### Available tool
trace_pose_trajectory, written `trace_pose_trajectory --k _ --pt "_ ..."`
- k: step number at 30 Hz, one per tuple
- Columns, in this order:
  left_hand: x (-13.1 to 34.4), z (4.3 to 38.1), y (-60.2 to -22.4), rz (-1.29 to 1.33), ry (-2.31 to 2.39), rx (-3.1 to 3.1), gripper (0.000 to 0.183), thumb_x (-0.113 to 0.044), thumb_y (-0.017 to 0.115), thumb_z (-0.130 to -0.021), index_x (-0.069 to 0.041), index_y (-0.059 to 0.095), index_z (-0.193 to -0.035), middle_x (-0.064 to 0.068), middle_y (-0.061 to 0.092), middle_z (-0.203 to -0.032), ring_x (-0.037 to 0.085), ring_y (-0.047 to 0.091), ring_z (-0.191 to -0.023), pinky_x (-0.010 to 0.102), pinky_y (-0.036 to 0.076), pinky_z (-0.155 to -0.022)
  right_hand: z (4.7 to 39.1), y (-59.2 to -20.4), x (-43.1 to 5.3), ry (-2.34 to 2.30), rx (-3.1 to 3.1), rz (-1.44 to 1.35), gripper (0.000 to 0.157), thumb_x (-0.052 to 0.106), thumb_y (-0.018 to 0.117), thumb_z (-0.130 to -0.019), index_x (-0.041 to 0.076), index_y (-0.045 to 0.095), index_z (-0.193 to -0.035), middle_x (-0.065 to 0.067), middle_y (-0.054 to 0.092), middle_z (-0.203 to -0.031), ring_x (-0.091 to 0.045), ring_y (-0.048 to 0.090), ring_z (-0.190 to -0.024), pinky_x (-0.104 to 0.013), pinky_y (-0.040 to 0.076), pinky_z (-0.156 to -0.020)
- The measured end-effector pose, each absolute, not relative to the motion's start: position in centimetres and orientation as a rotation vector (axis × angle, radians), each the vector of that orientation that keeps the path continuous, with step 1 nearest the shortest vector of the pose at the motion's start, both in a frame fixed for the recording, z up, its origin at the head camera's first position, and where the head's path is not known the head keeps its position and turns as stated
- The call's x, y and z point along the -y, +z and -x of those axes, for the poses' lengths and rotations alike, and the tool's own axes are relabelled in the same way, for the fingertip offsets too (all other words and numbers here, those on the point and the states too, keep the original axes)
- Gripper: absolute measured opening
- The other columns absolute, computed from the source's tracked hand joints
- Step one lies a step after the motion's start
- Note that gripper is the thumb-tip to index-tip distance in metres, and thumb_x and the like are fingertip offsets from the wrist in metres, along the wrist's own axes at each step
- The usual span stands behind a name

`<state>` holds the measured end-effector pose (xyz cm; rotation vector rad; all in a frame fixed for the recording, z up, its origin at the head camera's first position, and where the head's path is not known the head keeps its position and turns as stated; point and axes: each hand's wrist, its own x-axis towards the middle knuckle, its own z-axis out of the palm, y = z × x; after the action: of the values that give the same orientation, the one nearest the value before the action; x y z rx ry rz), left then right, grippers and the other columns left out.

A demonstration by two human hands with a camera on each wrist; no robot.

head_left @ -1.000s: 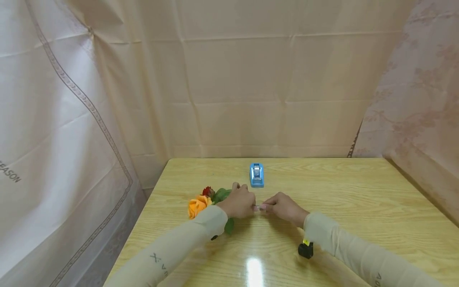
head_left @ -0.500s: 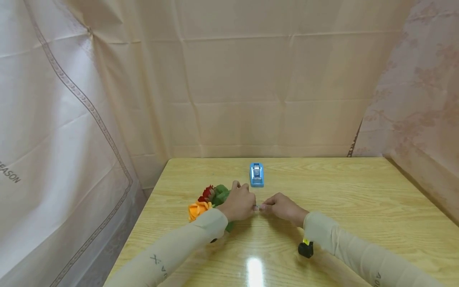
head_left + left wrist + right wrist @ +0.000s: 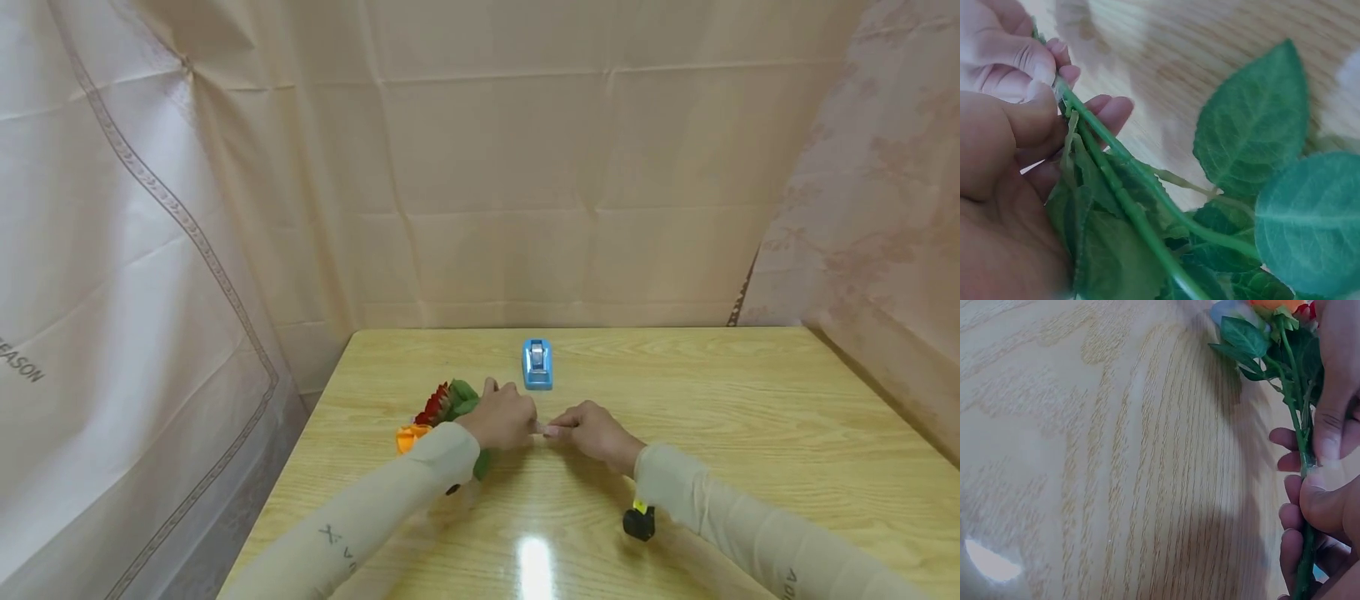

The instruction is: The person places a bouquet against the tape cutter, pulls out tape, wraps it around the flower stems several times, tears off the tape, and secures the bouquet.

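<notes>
My left hand (image 3: 504, 419) pinches the green stems (image 3: 1119, 190) of a small bunch of roses between thumb and fingers. Right beside it, my right hand (image 3: 596, 433) grips the lower stems (image 3: 1307, 550), thumb close to the left thumb. A shiny clear strip, apparently tape (image 3: 1059, 90), shows on the stems between the thumbs. Beyond the left wrist lie a red rose (image 3: 432, 406) and an orange rose (image 3: 411, 437), the latter partly hidden by the sleeve. The right wrist view also shows a pale bluish flower (image 3: 1241, 311) and green leaves (image 3: 1244, 337).
A blue tape dispenser (image 3: 537, 367) stands beyond the hands on the wooden table (image 3: 712, 392). Near the right sleeve sits a black and yellow tape measure (image 3: 640, 522). Hanging cloth (image 3: 487, 167) encloses the back and sides.
The bunch has turned: more of the red rose shows and less of the orange one. Both hands have stayed in nearly the same place.
</notes>
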<state>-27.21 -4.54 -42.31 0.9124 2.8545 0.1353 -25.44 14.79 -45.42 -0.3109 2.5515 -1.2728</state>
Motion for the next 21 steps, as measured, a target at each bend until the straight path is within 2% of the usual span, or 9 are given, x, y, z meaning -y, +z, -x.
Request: trace_pose_trajectory --k 5,12,17,21 --pt "4.6 27.4 -41.8 -0.829 0.225 -2.815 0.018 -0.03 0.067 -0.101 -0.019 0.081 -0.098 -0.015 0.066 -0.079 0.013 0.049 -0.082 0.041 0.026 -0.084 25.3 -45.3 -14.9 -1.262 -2.575 0.339 0.017 0.017 0.07 -0.098 0.008 0.081 -0.107 0.0 0.073 -0.102 -0.019 0.064 -0.099 -0.046 0.052 -0.093" --pt "4.8 27.2 -41.6 -0.814 0.286 -2.746 0.018 -0.025 0.068 -0.101 -0.019 0.082 -0.091 -0.013 0.071 -0.078 0.011 0.052 -0.083 0.041 0.025 -0.085 25.4 -45.6 -14.9 -1.239 -2.611 0.352 0.015 0.014 0.07 -0.098 0.009 0.082 -0.105 0.001 0.072 -0.097 -0.017 0.061 -0.092 -0.039 0.053 -0.084" --pt "4.7 27.3 -42.3 -0.903 0.164 -2.828 0.015 -0.029 0.072 -0.098 -0.02 0.082 -0.092 -0.016 0.071 -0.084 0.012 0.049 -0.085 0.042 0.026 -0.087 25.4 -45.7 -14.9 -1.229 -2.63 0.362 0.015 0.016 0.07 -0.098 0.01 0.082 -0.105 0.001 0.072 -0.097 -0.017 0.061 -0.092 -0.04 0.053 -0.086" --pt "4.6 27.4 -43.1 -1.014 0.015 -2.944 0.018 -0.035 0.072 -0.096 -0.023 0.082 -0.087 -0.017 0.068 -0.077 0.012 0.046 -0.081 0.043 0.027 -0.087 25.4 -45.7 -14.9 -1.25 -2.606 0.354 0.016 0.017 0.07 -0.098 0.009 0.081 -0.107 0.001 0.073 -0.103 -0.018 0.064 -0.098 -0.044 0.054 -0.09"
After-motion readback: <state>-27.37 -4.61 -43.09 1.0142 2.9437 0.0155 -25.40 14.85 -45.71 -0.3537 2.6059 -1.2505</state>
